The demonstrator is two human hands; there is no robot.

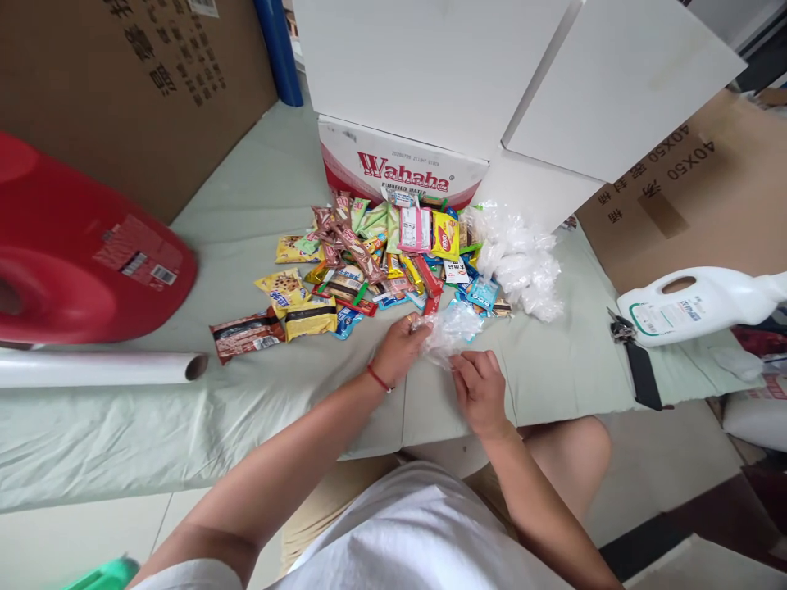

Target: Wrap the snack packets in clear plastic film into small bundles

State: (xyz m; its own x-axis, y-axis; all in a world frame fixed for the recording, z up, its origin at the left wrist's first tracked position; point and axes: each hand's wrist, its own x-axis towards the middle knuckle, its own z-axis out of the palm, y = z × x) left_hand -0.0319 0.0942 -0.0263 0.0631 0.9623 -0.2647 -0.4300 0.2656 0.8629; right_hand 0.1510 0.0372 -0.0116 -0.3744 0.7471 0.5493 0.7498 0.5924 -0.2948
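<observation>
A red container (92, 246) lay left of heaped snack packets (362, 254) on the pale green cloth (252, 192), while in front of them the left hand (399, 348) pinched a clear plastic bag (452, 329), the right hand (483, 393) pinched its near edge, and crumpled plastic (520, 258) and a white bottle (694, 303) lay farther right.

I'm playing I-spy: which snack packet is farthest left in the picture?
The brown, rectangular, shiny plastic packet with a black band: it sticks out farther left than every other packet, including the yellow, rectangular plastic packet beside it.
</observation>
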